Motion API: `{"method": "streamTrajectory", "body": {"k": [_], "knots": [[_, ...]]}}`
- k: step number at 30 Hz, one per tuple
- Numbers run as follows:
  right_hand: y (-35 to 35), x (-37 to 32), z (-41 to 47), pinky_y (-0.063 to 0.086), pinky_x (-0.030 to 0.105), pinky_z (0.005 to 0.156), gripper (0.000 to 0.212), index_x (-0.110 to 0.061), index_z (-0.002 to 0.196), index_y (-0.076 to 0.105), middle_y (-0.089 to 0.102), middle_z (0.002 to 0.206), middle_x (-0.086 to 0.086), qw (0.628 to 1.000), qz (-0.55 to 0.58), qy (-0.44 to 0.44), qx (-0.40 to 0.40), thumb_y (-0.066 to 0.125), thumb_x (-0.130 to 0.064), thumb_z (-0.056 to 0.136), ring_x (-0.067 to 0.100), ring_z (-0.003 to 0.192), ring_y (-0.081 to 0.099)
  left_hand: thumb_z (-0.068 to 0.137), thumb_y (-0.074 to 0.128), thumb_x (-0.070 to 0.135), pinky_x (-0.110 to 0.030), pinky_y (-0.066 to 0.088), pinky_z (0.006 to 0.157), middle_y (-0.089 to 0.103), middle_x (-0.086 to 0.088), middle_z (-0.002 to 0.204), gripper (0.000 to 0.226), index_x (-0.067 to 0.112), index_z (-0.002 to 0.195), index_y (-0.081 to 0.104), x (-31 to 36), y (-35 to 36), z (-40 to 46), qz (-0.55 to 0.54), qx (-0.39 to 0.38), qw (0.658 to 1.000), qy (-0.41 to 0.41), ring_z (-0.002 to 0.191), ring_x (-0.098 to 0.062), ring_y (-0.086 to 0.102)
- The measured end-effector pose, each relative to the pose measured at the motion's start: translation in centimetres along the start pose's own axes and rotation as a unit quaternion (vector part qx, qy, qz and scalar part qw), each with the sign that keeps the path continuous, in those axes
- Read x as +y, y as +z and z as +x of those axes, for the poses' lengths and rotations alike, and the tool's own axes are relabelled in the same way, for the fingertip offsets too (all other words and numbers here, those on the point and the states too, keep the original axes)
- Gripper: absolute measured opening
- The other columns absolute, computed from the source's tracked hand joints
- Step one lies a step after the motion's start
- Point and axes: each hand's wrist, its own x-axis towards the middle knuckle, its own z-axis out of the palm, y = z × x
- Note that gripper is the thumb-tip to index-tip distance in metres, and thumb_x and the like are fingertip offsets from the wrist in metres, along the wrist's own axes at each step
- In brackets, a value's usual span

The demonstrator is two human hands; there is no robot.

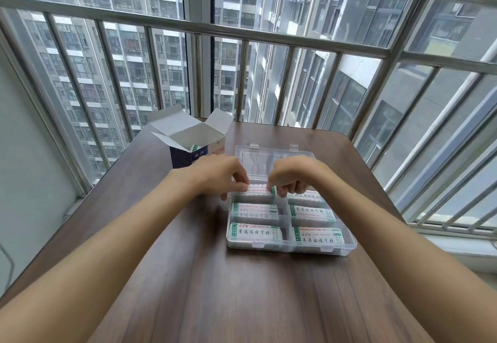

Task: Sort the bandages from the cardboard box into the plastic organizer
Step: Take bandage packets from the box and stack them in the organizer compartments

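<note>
A clear plastic organizer (pixel 347 246) lies open on the brown table, its lid (pixel 258 154) folded back. Stacks of white bandages with green and red print fill its compartments, such as the near-left one (pixel 255 232). Over the far-left compartment, both hands hold a stack of bandages (pixel 259 188): my left hand (pixel 223 174) pinches its left end, my right hand (pixel 291 176) pinches its right end. The blue and white cardboard box (pixel 197 151) stands open behind my left hand, with a bandage (pixel 194 148) showing inside.
The wooden table (pixel 242 289) fills the foreground, with its far edge against a metal window railing (pixel 242 33). A white sill (pixel 457 246) runs along the right side. The box's open flaps (pixel 172 122) stick up toward the window.
</note>
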Motion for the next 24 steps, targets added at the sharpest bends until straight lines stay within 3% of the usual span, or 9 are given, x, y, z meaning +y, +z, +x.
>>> {"method": "streamTrajectory", "body": {"k": [3, 6, 10, 12, 14, 17, 20, 22, 24], "knots": [[0.0, 0.4, -0.1, 0.02, 0.019, 0.04, 0.03, -0.009, 0.069, 0.049, 0.039, 0.059, 0.002, 1.0, 0.009, -0.005, -0.006, 0.045, -0.019, 0.097, 0.012, 0.047, 0.023, 0.091, 0.058, 0.041, -0.026, 0.046, 0.07, 0.058, 0.023, 0.088, 0.021, 0.033, 0.107, 0.069, 0.0, 0.0, 0.1, 0.001, -0.008, 1.0, -0.001, 0.084, -0.011, 0.069], [-0.1, 0.5, -1.0, 0.029, 0.021, 0.044, 0.019, -0.008, 0.085, 0.063, 0.049, 0.06, 0.0, 0.998, -0.025, -0.027, 0.058, 0.051, -0.021, 0.094, 0.013, 0.048, 0.034, 0.09, 0.058, 0.041, -0.026, 0.046, 0.07, 0.065, 0.022, 0.096, 0.02, 0.034, 0.106, 0.069, 0.1, -0.1, 0.0, 0.005, -0.014, 1.0, -0.005, 0.082, -0.01, 0.068], [-0.6, 1.0, -2.2, 0.033, 0.02, 0.044, 0.026, -0.004, 0.094, 0.072, 0.054, 0.054, -0.003, 0.989, -0.014, -0.059, 0.133, 0.058, -0.026, 0.091, 0.011, 0.045, 0.041, 0.091, 0.059, 0.04, -0.021, 0.041, 0.06, 0.068, 0.02, 0.099, 0.02, 0.032, 0.105, 0.07, 0.5, -0.4, -0.4, -0.007, 0.004, 1.0, -0.013, 0.081, -0.01, 0.069], [-1.3, 1.2, -3.0, 0.033, 0.019, 0.043, 0.025, -0.007, 0.092, 0.074, 0.053, 0.053, -0.004, 0.985, -0.002, -0.07, 0.155, 0.058, -0.026, 0.092, 0.009, 0.045, 0.04, 0.091, 0.059, 0.038, -0.02, 0.04, 0.061, 0.068, 0.022, 0.091, 0.019, 0.031, 0.104, 0.071, 0.9, -1.2, -1.3, -0.018, 0.037, 0.999, -0.015, 0.075, -0.006, 0.067], [-2.0, 1.1, -3.9, 0.033, 0.018, 0.044, 0.024, -0.011, 0.092, 0.075, 0.053, 0.054, -0.004, 0.983, 0.017, -0.094, 0.156, 0.058, -0.028, 0.092, 0.008, 0.046, 0.04, 0.09, 0.06, 0.038, -0.024, 0.046, 0.069, 0.062, 0.029, 0.071, 0.017, 0.032, 0.101, 0.072, 1.3, -2.4, -2.8, -0.038, 0.092, 0.995, -0.025, 0.063, 0.007, 0.058], [-2.0, 0.0, -4.5, 0.044, 0.015, 0.051, 0.02, -0.014, 0.103, 0.071, 0.06, 0.063, -0.005, 0.956, 0.064, -0.191, 0.212, 0.06, -0.025, 0.091, 0.004, 0.051, 0.048, 0.089, 0.061, 0.042, -0.028, 0.05, 0.07, 0.064, 0.022, 0.074, 0.016, 0.032, 0.094, 0.072, 1.4, -3.9, -5.2, -0.086, 0.27, 0.956, -0.081, 0.061, 0.004, 0.056], [-0.8, -2.5, -3.8, 0.053, 0.027, 0.081, 0.041, -0.025, 0.129, 0.054, 0.062, 0.095, -0.004, 0.895, 0.023, -0.294, 0.334, 0.064, -0.024, 0.089, 0.004, 0.078, 0.053, 0.086, 0.063, 0.044, -0.024, 0.04, 0.061, 0.061, 0.012, 0.077, 0.022, 0.026, 0.099, 0.066, 0.3, -4.6, -6.8, -0.064, 0.452, 0.87, -0.184, 0.069, -0.01, 0.057], [0.3, -4.2, -2.7, 0.049, 0.03, 0.086, 0.06, -0.033, 0.141, 0.038, 0.051, 0.11, -0.003, 0.885, -0.047, -0.303, 0.351, 0.064, -0.028, 0.087, 0.01, 0.096, 0.05, 0.081, 0.067, 0.048, -0.027, 0.04, 0.067, 0.061, 0.004, 0.091, 0.044, 0.021, 0.113, 0.056, -1.2, -4.1, -6.9, -0.083, 0.454, 0.848, -0.259, 0.08, -0.018, 0.057], [1.6, -4.9, -1.4, 0.049, 0.037, 0.087, 0.058, -0.034, 0.14, 0.039, 0.048, 0.12, 0.001, 0.888, -0.07, -0.291, 0.349, 0.063, -0.029, 0.087, 0.019, 0.106, 0.053, 0.072, 0.074, 0.048, -0.034, 0.042, 0.081, 0.054, -0.003, 0.118, 0.074, 0.017, 0.13, 0.04, -3.0, -2.9, -7.0, -0.163, 0.405, 0.842, -0.316, 0.104, -0.024, 0.055]]}}
